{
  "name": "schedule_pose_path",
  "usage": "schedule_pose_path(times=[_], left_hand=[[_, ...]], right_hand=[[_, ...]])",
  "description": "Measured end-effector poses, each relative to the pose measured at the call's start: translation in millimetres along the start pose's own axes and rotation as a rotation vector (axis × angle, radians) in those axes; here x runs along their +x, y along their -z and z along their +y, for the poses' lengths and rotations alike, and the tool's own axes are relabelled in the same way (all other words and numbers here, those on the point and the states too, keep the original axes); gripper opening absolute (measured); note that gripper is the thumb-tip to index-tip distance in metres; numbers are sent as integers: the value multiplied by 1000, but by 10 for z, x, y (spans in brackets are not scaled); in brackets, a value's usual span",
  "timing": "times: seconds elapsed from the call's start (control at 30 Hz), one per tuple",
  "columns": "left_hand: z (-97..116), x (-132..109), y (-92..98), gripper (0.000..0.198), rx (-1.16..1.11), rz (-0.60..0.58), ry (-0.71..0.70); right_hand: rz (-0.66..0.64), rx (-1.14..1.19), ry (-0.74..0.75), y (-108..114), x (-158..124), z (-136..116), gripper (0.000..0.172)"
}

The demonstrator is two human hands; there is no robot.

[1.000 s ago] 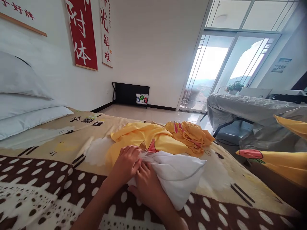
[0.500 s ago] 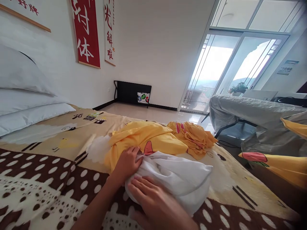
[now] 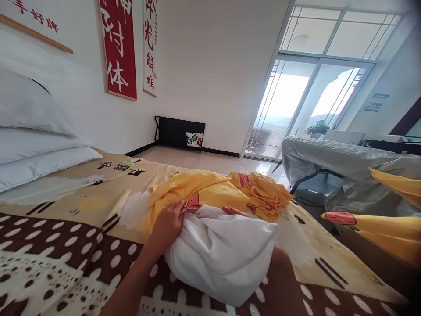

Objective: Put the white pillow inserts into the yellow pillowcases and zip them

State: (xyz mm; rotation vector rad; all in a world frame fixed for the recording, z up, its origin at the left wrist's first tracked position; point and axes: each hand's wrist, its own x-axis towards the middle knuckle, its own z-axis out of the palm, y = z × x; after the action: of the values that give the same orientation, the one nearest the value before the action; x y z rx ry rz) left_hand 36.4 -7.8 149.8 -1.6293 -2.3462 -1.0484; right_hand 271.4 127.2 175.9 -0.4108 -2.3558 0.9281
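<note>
A white pillow (image 3: 220,254) lies bunched on the bed in front of me, its far end against a yellow pillowcase (image 3: 204,186) with a pink-red printed patch. At the pillow's left far corner, my left hand (image 3: 169,224) has its fingers closed on the pillowcase edge where it meets the white cloth. My right hand (image 3: 234,211) reaches around the pillow's right side and is mostly hidden behind it. Only a strip of fingers shows over the top, and the forearm is blurred. Whether the pillow's far end is inside the case is hidden.
A crumpled yellow cloth (image 3: 263,193) lies beyond on the patterned blanket (image 3: 125,197). White pillows (image 3: 42,162) are stacked at the left. Past the bed's right edge are yellow fabric (image 3: 388,228) and plastic-covered furniture (image 3: 332,153). A black panel (image 3: 174,131) stands by the wall.
My right hand has gone from the pillow's near face around its right side to behind it. The white pillow stands fuller and has shifted slightly left. My left hand stays at the case edge.
</note>
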Motion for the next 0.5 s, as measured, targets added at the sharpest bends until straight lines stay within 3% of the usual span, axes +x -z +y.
schedule_pose_path(times=[0.1, 0.2, 0.3, 0.4, 0.5], left_hand=[[34, -14, 129, 34, 17, -68, 45], [53, -36, 224, 41, 111, -128, 106], [34, -47, 243, 49, 154, -140, 119], [-14, -45, 191, 45, 155, -80, -46], [-27, -59, 153, 43, 207, 107, -269]], right_hand=[[-86, 85, 13, -152, 59, -136, 39], [-8, 48, 41, -388, 160, -222, 33], [148, -76, 40, -653, 220, -214, 22], [281, -166, 189, -867, 212, -215, 15], [303, -175, 366, -1031, 151, -328, 18]])
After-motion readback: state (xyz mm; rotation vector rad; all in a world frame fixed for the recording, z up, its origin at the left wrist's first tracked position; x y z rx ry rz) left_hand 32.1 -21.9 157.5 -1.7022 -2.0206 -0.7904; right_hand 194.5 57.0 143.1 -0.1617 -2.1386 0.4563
